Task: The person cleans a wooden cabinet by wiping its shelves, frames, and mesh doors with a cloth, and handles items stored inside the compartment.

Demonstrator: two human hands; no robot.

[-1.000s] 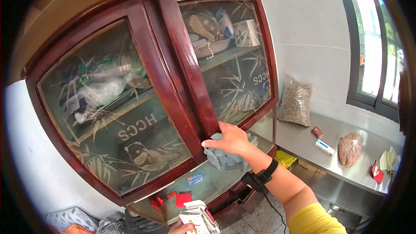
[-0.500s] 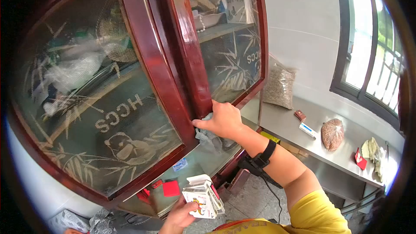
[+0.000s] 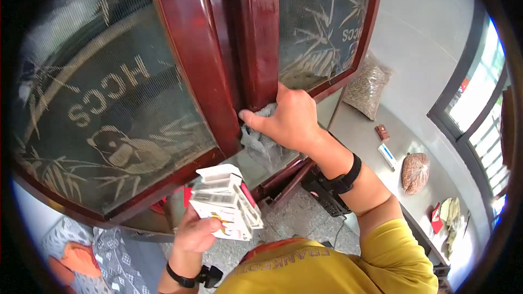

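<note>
My left hand [image 3: 197, 233] is closed on an open box of playing cards [image 3: 220, 204], its flap up and a joker card showing at the front. The box is held below the lower edge of the cabinet. My right hand [image 3: 289, 120] grips the lower end of the right cabinet door [image 3: 261, 49], with its thumb across the frame and its other fingers mostly hidden. A crumpled clear plastic bag [image 3: 261, 139] hangs beneath that hand, against the door's bottom corner. Beside it, the left cabinet door [image 3: 201, 65] has a mesh-like glass panel with a panda design.
On the metal counter [image 3: 406, 136] at right are a filled bag [image 3: 368, 84], a small brown pack [image 3: 382, 132], a blue-and-white box [image 3: 387, 155], a bag of peanut-like items [image 3: 415, 173] and a red packet [image 3: 436, 219]. An open drawer [image 3: 286, 188] juts out below the cabinet.
My left hand has lifted the box of cards up and left, closer to the cabinet. The view has shifted. My right hand keeps its place on the door.
</note>
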